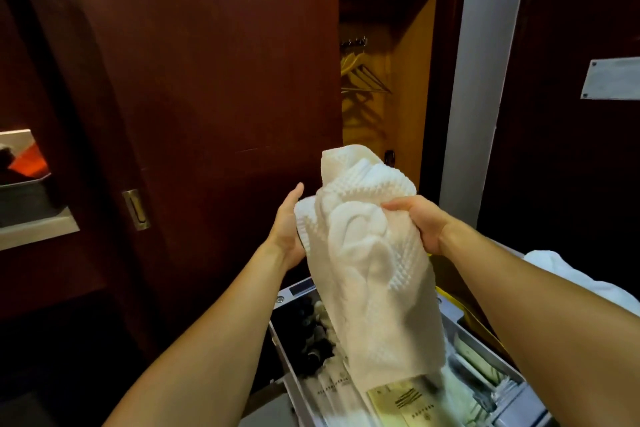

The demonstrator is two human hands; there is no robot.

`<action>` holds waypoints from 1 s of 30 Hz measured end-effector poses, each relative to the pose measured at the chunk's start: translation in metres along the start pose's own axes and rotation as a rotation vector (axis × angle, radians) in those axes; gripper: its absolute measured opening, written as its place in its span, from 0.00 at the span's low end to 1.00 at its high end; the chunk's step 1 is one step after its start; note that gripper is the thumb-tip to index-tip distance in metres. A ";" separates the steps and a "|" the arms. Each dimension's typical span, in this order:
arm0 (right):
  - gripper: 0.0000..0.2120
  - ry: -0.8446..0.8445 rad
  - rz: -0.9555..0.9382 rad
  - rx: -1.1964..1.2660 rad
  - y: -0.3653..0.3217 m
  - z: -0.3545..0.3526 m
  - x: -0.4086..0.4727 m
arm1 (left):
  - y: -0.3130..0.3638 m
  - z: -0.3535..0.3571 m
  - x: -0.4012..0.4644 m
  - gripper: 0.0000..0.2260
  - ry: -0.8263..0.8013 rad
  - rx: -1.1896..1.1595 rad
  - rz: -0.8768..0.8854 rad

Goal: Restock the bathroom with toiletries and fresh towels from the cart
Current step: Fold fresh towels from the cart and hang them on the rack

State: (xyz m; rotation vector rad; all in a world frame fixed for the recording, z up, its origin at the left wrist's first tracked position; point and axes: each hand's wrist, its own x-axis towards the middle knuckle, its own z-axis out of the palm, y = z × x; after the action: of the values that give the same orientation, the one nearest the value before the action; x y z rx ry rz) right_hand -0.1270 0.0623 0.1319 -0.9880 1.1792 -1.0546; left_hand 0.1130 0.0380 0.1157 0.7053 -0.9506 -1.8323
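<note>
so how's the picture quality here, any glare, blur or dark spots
Head view: the white towel is overexposed, its weave washing out; the cart tray items at the bottom are motion-blurred; the left side falls into deep shadow; hangers cast soft shadows; wide-angle lens bends the door frame.

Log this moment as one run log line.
left hand: supports towel | right hand: grips white towel | towel: above cart tray | toiletries: in tray

The white towel [367, 274] hides the left hand's [289, 229] fingers and the middle of the cart tray [277, 333]. The small dark bottles [313, 340] are blurred. The bottom edge cuts both forearms.
</note>
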 end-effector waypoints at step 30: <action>0.20 0.373 -0.358 -0.103 -0.009 0.077 -0.001 | -0.050 0.064 0.000 0.14 0.483 0.994 0.636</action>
State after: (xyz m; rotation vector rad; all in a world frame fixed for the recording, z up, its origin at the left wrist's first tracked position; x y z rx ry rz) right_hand -0.0516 0.0644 0.1502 -1.1425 1.3995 -1.5231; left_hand 0.0394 0.0717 0.1081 1.1807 -1.5103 -0.5158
